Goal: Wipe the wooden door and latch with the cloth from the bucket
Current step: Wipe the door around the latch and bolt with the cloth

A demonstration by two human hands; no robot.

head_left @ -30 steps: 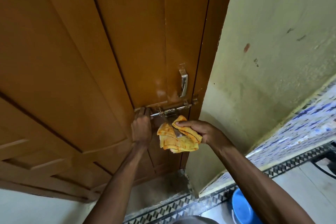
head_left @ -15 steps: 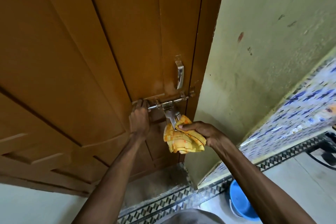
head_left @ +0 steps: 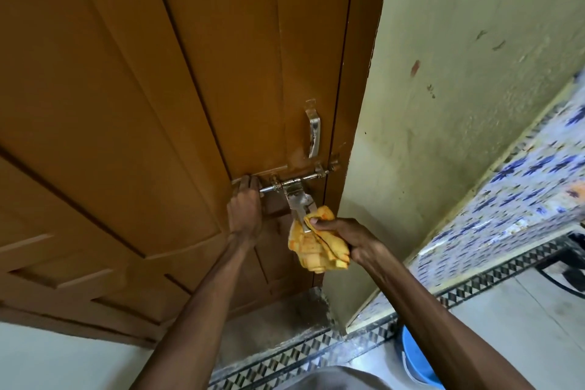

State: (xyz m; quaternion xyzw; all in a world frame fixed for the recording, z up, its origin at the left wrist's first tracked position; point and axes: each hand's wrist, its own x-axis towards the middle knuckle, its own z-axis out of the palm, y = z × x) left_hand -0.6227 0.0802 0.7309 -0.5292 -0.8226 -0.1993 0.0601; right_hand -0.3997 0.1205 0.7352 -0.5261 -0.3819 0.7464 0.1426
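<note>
1. The brown wooden door (head_left: 158, 104) fills the left and centre of the view, shut against its frame on the right, with raised panels across its face.
2. A steel sliding bolt latch (head_left: 297, 182) runs level across the door near its right edge; its flat hasp plate (head_left: 300, 204) hangs down and slants toward the lower right.
3. Above the latch, close to the same edge, a curved metal pull handle (head_left: 314, 133) stands upright.
4. The left hand (head_left: 245, 207) is pressed on the door just left of the latch, fingers curled over the ledge at the bolt's left end.
5. The right hand (head_left: 346, 237) is closed around a bunched yellow-orange cloth (head_left: 316, 247), the thumb pinching the cloth against the lower end of the hasp plate.
6. The cloth hangs below the latch, near the door's right edge, with most of its folds drooping under the hand.
7. A pale green wall (head_left: 459, 104) stands right of the door frame, with blue-patterned tiles (head_left: 522, 193) farther right.
8. A blue bucket (head_left: 418, 361) sits on the floor at the lower right, partly hidden by the right forearm.
</note>
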